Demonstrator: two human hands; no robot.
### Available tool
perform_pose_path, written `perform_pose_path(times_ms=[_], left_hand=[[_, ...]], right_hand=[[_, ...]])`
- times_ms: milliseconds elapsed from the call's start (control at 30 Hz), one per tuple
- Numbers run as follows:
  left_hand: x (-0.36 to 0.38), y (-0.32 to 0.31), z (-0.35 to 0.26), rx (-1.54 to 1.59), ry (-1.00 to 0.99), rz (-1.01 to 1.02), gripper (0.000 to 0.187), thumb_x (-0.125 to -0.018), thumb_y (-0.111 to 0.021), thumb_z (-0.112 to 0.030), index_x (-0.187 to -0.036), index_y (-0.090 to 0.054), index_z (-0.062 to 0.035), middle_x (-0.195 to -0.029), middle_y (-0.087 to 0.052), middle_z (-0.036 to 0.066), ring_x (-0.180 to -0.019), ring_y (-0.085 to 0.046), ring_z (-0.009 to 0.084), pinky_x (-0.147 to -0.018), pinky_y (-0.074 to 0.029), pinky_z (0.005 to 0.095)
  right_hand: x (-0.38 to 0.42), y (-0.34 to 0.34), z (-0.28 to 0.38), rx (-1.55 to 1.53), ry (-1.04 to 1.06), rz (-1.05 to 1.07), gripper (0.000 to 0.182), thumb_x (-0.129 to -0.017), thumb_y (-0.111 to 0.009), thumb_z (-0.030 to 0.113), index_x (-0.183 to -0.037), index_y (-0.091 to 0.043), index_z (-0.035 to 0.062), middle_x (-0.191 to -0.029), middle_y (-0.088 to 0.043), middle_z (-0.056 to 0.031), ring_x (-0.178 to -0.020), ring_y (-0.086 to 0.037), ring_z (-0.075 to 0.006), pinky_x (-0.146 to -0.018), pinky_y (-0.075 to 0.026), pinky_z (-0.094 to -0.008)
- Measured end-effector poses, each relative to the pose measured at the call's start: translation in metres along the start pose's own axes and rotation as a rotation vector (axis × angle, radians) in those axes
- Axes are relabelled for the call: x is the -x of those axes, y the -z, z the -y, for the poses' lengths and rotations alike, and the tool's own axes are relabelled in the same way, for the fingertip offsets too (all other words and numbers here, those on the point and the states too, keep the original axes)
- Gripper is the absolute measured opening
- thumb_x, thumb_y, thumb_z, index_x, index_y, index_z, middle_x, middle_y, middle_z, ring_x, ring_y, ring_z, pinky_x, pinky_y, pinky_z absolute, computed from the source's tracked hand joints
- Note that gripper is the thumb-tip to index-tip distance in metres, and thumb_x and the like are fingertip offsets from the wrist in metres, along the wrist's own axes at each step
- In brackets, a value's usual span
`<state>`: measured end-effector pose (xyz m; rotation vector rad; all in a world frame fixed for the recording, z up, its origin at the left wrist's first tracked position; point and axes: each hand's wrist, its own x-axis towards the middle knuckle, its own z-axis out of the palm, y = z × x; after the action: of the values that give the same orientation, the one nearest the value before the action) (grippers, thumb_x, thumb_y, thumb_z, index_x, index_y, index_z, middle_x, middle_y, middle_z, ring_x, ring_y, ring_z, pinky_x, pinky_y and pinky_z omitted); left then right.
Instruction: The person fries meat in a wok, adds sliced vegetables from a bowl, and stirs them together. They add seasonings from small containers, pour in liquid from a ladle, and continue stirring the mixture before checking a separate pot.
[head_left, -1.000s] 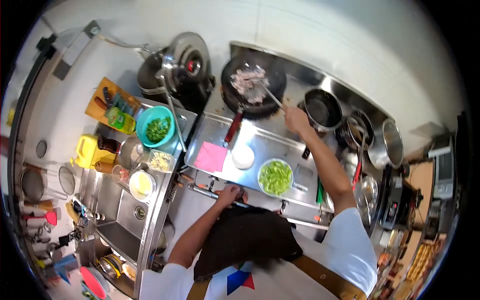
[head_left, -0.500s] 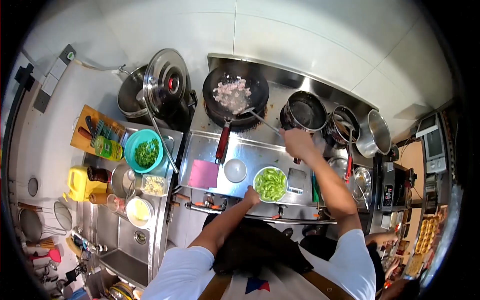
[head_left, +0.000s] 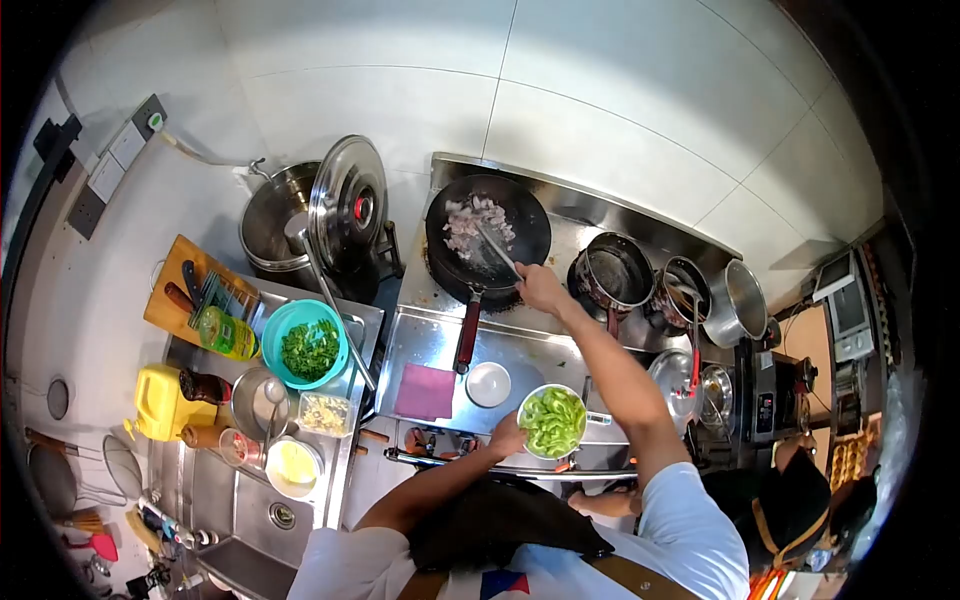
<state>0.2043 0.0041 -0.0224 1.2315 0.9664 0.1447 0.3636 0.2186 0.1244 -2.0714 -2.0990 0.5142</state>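
Observation:
A black wok (head_left: 520, 213) with a red handle sits on the stove and holds pale chopped meat (head_left: 470, 222). My right hand (head_left: 541, 287) grips a metal spatula (head_left: 494, 249) whose blade rests in the meat. My left hand (head_left: 508, 437) grasps the near-left rim of a white bowl of green vegetable pieces (head_left: 552, 421) on the steel counter (head_left: 425, 335) in front of the wok.
A small empty white bowl (head_left: 488, 384) and a pink cloth (head_left: 424, 391) lie on the counter. A teal bowl of chopped greens (head_left: 309, 345), bottles, a lidded pot (head_left: 300, 215) stand left. Pots (head_left: 612, 273) stand right of the wok. Another person (head_left: 800, 510) is at lower right.
My left hand rose from the counter's front edge to the green vegetable bowl and took its rim. My right hand kept stirring the meat with the spatula. The view shifted.

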Motion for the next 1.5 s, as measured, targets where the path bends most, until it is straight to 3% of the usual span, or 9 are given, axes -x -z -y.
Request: perform_pose_path(times_ms=[267,400,567,633,700,900,1100,1233,1500], left_hand=[[0.042,0.049,-0.022,0.156,-0.007,0.047,0.04,-0.085,-0.049,-0.003,-0.123,-0.038,0.0071,-0.111,-0.055,0.02,-0.086,-0.065,0.0273,-0.061,-0.06,0.0315],[0.079,0.092,-0.042,0.297,-0.066,-0.026,0.041,-0.085,-0.046,-0.003,-0.124,-0.038,0.0049,-0.11,-0.056,0.021,-0.084,-0.066,0.0286,-0.061,-0.06,0.0328],[0.119,0.157,-0.093,0.371,-0.081,-0.119,0.041,-0.086,-0.042,-0.001,-0.127,-0.039,0.001,-0.11,-0.057,0.02,-0.084,-0.066,0.0287,-0.062,-0.06,0.0331],[0.126,0.183,-0.115,0.339,-0.055,-0.237,0.039,-0.088,-0.039,-0.001,-0.126,-0.039,0.0021,-0.11,-0.057,0.021,-0.086,-0.065,0.0283,-0.065,-0.06,0.0338],[0.101,0.207,-0.096,0.367,-0.242,-0.321,0.038,-0.088,-0.038,-0.002,-0.125,-0.039,0.0039,-0.11,-0.057,0.02,-0.087,-0.065,0.0281,-0.067,-0.06,0.0341],[0.057,0.265,-0.148,0.249,-0.266,-0.463,0.036,-0.087,-0.038,-0.003,-0.121,-0.043,0.0084,-0.108,-0.058,0.018,-0.086,-0.065,0.0242,-0.06,-0.059,0.0304],[-0.024,0.302,-0.215,-0.099,-0.33,-0.57,0.031,-0.086,-0.044,-0.009,-0.112,-0.05,0.0074,-0.1,-0.061,0.019,-0.085,-0.066,0.0232,-0.056,-0.059,0.0315],[-0.1,0.309,-0.267,-0.9,-0.227,-0.766,0.026,-0.083,-0.054,-0.016,-0.101,-0.055,0.0018,-0.1,-0.063,0.022,-0.091,-0.063,0.0327,-0.075,-0.053,0.0428],[-0.139,0.275,-0.333,-1.434,-0.282,-0.811,0.024,-0.081,-0.056,-0.012,-0.104,-0.055,-0.0055,-0.104,-0.059,0.02,-0.093,-0.061,0.0369,-0.08,-0.05,0.0424]], right_hand=[[0.061,0.104,-0.001,0.465,-0.082,0.198,0.03,-0.075,-0.054,0.011,-0.102,-0.066,0.0102,-0.091,-0.065,-0.0202,-0.085,-0.064,-0.0358,-0.075,-0.051,-0.0445],[0.101,0.138,0.03,0.436,-0.077,0.213,0.024,-0.074,-0.054,0.011,-0.094,-0.067,0.0064,-0.083,-0.065,-0.021,-0.082,-0.064,-0.0372,-0.073,-0.052,-0.0442],[0.078,0.056,0.0,0.332,-0.109,0.097,0.024,-0.075,-0.054,0.01,-0.094,-0.065,0.0039,-0.084,-0.065,-0.022,-0.081,-0.063,-0.0385,-0.071,-0.051,-0.0457],[0.063,0.031,-0.004,0.239,-0.212,0.012,0.043,-0.076,-0.052,0.008,-0.119,-0.057,0.0109,-0.085,-0.065,-0.0188,-0.083,-0.064,-0.0364,-0.071,-0.051,-0.0466],[0.051,0.015,-0.003,0.197,-0.225,-0.069,0.043,-0.077,-0.053,0.009,-0.12,-0.054,0.0097,-0.084,-0.065,-0.0183,-0.082,-0.064,-0.0361,-0.069,-0.051,-0.0467],[0.058,-0.031,-0.018,0.144,-0.211,-0.161,0.04,-0.08,-0.054,0.012,-0.119,-0.051,0.0042,-0.083,-0.064,-0.0185,-0.079,-0.063,-0.0348,-0.065,-0.051,-0.0459],[0.125,0.001,-0.017,0.051,-0.241,-0.023,0.03,-0.083,-0.05,0.011,-0.111,-0.054,0.001,-0.081,-0.065,-0.0198,-0.076,-0.064,-0.0376,-0.068,-0.05,-0.047],[0.145,0.006,-0.014,-0.192,-0.383,-0.161,0.031,-0.081,-0.052,0.012,-0.111,-0.055,0.0032,-0.079,-0.064,-0.0232,-0.077,-0.062,-0.0406,-0.071,-0.049,-0.0486],[0.16,0.002,-0.021,-0.438,-0.377,-0.367,0.035,-0.081,-0.052,0.012,-0.115,-0.056,0.0067,-0.081,-0.062,-0.025,-0.078,-0.06,-0.0433,-0.072,-0.047,-0.0505]])
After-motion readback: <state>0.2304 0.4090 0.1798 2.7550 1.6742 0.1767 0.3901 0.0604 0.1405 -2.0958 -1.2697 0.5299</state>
